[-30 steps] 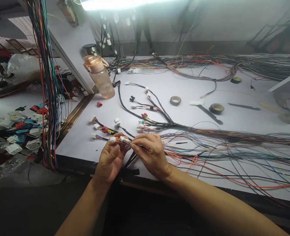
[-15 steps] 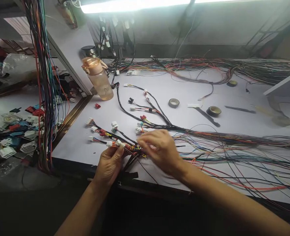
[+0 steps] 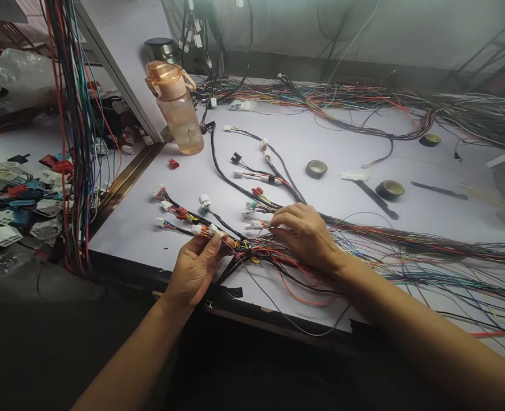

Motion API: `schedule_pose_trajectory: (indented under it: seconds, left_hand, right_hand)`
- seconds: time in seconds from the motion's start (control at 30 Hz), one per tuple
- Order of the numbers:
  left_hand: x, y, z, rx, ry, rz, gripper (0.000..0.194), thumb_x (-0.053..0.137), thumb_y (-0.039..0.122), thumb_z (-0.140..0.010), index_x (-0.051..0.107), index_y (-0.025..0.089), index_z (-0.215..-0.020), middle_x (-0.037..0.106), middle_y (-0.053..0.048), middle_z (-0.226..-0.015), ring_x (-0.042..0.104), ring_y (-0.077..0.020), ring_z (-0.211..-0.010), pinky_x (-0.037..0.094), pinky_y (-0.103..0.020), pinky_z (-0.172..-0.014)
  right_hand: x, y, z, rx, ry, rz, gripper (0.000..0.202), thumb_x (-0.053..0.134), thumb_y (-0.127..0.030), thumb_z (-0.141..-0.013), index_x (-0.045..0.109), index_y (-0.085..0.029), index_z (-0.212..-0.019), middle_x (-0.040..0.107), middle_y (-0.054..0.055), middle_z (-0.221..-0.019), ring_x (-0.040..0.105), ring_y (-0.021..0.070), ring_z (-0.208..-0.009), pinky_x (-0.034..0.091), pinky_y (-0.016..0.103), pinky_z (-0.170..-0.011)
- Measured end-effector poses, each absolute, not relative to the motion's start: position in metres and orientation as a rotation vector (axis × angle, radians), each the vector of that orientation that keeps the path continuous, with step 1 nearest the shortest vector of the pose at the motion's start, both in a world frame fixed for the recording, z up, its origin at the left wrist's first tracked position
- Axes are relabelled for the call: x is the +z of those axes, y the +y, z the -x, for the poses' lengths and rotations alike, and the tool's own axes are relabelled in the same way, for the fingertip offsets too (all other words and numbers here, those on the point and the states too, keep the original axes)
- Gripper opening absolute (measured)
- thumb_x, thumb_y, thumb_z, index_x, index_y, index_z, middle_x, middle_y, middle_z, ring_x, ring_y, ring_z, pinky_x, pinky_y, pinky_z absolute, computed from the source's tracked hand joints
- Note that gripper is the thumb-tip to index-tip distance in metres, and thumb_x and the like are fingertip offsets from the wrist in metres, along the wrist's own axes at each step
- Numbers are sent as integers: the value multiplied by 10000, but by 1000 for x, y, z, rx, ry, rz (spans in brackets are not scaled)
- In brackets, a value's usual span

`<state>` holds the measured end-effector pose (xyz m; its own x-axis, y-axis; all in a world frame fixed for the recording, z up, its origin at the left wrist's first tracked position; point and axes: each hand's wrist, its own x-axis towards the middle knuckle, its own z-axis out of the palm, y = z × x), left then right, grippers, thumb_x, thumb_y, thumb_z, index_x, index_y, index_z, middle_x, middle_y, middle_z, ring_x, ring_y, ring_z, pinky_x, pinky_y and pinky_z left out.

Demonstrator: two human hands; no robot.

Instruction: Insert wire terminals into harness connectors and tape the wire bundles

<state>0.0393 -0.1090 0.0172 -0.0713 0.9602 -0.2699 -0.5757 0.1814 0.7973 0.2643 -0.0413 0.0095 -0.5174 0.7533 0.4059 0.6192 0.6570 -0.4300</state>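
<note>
White connectors [image 3: 198, 229]: clamped in fingers of left hand [image 3: 193, 268]
Right hand [image 3: 306, 234]: beside white-orange plug [image 3: 256, 225]; finger grip indiscernible

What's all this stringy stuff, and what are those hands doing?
Bare hands are handling wires. The left hand pinches small white plugs. The right hand is by another white plug; whether it grips anything is hard to see. More wires spread across the table, where a bottle stands.
</note>
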Motion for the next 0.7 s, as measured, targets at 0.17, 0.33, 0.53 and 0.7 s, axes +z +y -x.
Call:
schedule_pose_trajectory:
  seconds: [0.17,0.33,0.53,0.7]
  left_hand:
    - [17,-109,-39,1309,987,-532,117,775,276,-744,719,197,-810,764,-37,-868,711,-147,-830,556,-267,-809]
    - [19,-109,-39,1274,1011,-573,156,752,311,-769,707,196,-864,740,-91,-1078,713,-211,-942,546,-321,-850]
    - [32,-95,-49,1128,1091,-621,205,758,272,-764,723,182,-944,673,-103,-1229,696,-200,-977,536,-209,-683]
    - [37,-75,-58,1045,1137,-800,232,749,271,-773,744,133,-960,738,-113,-1023,687,-180,-923,495,-188,-626]
  right_hand:
    - [7,-45,-268,518,-2102,984,56,573,-218,-901,629,-214,-893,700,38,-898,610,179,-868,472,347,-809]
    - [5,-46,-267,703,-1847,1087,63,611,-279,-882,627,-219,-895,685,15,-883,634,154,-821,505,324,-780]
    - [5,-47,-268,792,-1740,1080,67,644,-290,-856,631,-225,-864,685,-3,-852,630,141,-790,520,319,-775]
    - [3,-46,-269,813,-1765,929,14,634,-236,-859,621,-230,-864,688,5,-883,640,142,-838,529,322,-811]
